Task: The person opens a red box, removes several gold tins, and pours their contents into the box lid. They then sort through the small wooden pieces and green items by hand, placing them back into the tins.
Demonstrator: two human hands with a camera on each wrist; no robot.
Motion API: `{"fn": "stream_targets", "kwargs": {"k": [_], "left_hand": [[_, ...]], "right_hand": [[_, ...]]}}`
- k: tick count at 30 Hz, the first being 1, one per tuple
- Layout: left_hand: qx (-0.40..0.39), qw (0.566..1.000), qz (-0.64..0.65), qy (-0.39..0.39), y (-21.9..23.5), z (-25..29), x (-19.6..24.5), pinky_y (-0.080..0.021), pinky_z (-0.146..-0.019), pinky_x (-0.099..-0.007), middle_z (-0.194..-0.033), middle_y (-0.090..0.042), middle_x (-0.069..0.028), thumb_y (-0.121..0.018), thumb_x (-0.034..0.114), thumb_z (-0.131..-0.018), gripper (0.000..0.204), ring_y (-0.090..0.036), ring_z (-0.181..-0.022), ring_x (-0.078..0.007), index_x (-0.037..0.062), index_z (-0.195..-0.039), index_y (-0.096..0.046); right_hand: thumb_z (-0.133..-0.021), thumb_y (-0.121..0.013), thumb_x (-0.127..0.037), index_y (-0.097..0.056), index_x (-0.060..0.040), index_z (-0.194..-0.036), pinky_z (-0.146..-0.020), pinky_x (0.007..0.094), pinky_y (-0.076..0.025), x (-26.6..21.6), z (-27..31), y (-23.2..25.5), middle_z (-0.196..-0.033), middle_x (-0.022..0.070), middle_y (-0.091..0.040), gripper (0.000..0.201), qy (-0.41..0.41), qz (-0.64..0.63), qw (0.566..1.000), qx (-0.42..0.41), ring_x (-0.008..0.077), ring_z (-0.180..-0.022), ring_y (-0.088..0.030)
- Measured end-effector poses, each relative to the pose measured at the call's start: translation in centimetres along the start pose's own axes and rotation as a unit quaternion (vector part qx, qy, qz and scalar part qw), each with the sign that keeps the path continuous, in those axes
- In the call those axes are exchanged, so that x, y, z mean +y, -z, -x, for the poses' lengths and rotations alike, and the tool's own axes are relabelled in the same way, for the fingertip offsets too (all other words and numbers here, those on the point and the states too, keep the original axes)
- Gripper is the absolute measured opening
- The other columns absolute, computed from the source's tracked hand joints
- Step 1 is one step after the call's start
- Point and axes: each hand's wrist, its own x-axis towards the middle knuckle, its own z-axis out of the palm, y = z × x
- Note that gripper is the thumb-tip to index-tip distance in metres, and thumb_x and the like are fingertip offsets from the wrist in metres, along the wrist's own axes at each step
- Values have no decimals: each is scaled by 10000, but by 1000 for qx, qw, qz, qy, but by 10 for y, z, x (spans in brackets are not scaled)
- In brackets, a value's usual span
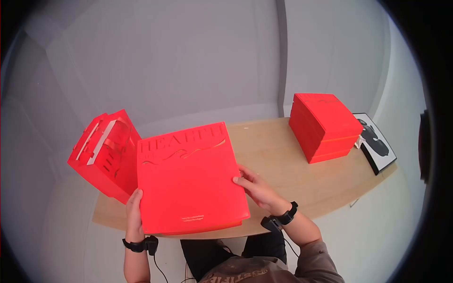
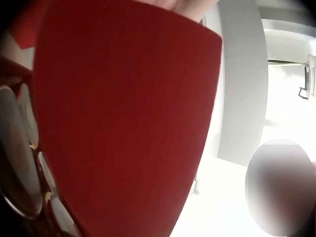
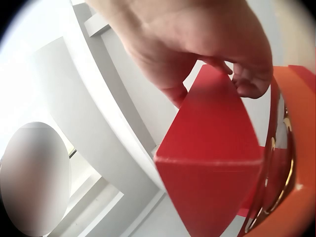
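Note:
A large red box lid (image 1: pixel 191 184) with embossed "HEALTH" lettering and a wavy gold line is held tilted above the near edge of the table. My left hand (image 1: pixel 135 214) grips its left side, and my right hand (image 1: pixel 259 191) holds the right edge with the thumb on top. In the left wrist view, several round, pale-topped containers (image 2: pixel 19 153) show beside the lid's red wall (image 2: pixel 128 113). The right wrist view has fingers around the lid's far end, next to an orange-red surface (image 3: pixel 298 143) with gold-rimmed shapes. Much of what lies under the lid is hidden.
Red gift bags (image 1: pixel 106 160) with ribbon handles stand at the left of the wooden table (image 1: pixel 264 146). A stack of red boxes (image 1: pixel 325 127) stands at the back right, beside a black-framed picture (image 1: pixel 377 141).

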Motion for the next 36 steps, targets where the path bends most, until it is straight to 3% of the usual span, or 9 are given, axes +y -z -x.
{"fn": "stream_targets", "kwargs": {"k": [3, 6, 8, 12, 15, 17, 19, 21, 36], "left_hand": [[9, 998, -55, -15, 10, 4, 38, -543, -949, -304, -1246, -687, -124, -560, 257, -1067, 426, -676, -1090, -176, -48, -1364, -580], [20, 999, -23, -36, -35, 23, -13, -521, -994, -325, -1297, -662, -133, -525, 265, -1083, 439, -648, -1162, -191, -51, -1385, -558], [-31, 997, 39, -61, -52, 32, -6, -492, -1028, -335, -1326, -639, -132, -507, 268, -1090, 453, -620, -1197, -194, -56, -1406, -534], [-25, 997, 9, -74, -19, 23, -4, -476, -1034, -332, -1359, -600, -105, -476, 290, -1101, 457, -602, -1177, -194, -41, -1413, -524], [-21, 977, -195, -79, -5, 31, -17, -490, -982, -324, -1295, -596, -73, -568, 282, -1059, 406, -592, -1124, -180, 11, -1361, -575], [-87, 880, -445, -141, -5, 42, -25, -494, -945, -333, -1217, -587, -68, -684, 260, -982, 363, -575, -1093, -171, 59, -1279, -631], [-86, 901, -412, -109, -9, 56, -34, -491, -929, -363, -1137, -578, -93, -783, 241, -883, 388, -567, -1070, -214, 72, -1212, -665], [-156, 746, -584, -280, -1, 58, -49, -484, -941, -393, -1138, -565, -108, -797, 253, -854, 401, -552, -1058, -281, 71, -1189, -673], [-39, 748, -586, -307, 10, 63, -81, -473, -830, -430, -965, -591, -71, -855, 194, -729, 285, -567, -948, -310, 87, -925, -678]], "right_hand": [[-990, -704, -204, -221, -89, -1624, -1087, 375, -494, 11, -3, -46, -1433, 139, -553, 805, 28, -113, 993, 9, 215, -1282, -589], [-982, -709, -160, -297, -75, -1584, -1057, 395, -523, -3, 25, -8, -1423, 149, -560, 734, 15, -58, 995, 85, 220, -1267, -599], [-978, -700, -110, -341, -70, -1549, -1045, 395, -536, -5, 35, 5, -1425, 146, -558, 676, 41, -170, 981, 84, 233, -1270, -598], [-973, -685, -73, -368, -71, -1527, -1053, 403, -533, -6, 49, 9, -1420, 146, -562, 639, 89, -225, 968, 71, 248, -1269, -600], [-968, -677, -73, -396, -63, -1513, -1053, 407, -533, -14, 74, 29, -1413, 147, -568, 613, 124, -204, 960, 149, 254, -1270, -600], [-972, -670, -108, -423, -36, -1493, -1053, 407, -532, -15, 89, 51, -1410, 149, -572, 581, 190, -195, 946, 178, 260, -1272, -599], [-986, -660, -142, -460, -25, -1459, -1036, 401, -545, -14, 103, 70, -1387, 146, -595, 527, 205, -173, 943, 197, 261, -1245, -619], [-999, -650, -175, -497, -14, -1426, -1020, 395, -558, -16, 116, 84, -1364, 142, -617, 482, 227, -154, 937, 215, 262, -1219, -639], [-991, -642, -137, -444, -9, -1473, -1060, 437, -537, -4, 195, 145, -1437, 167, -557, 536, 147, -213, 911, 321, 290, -1296, -587]]}}
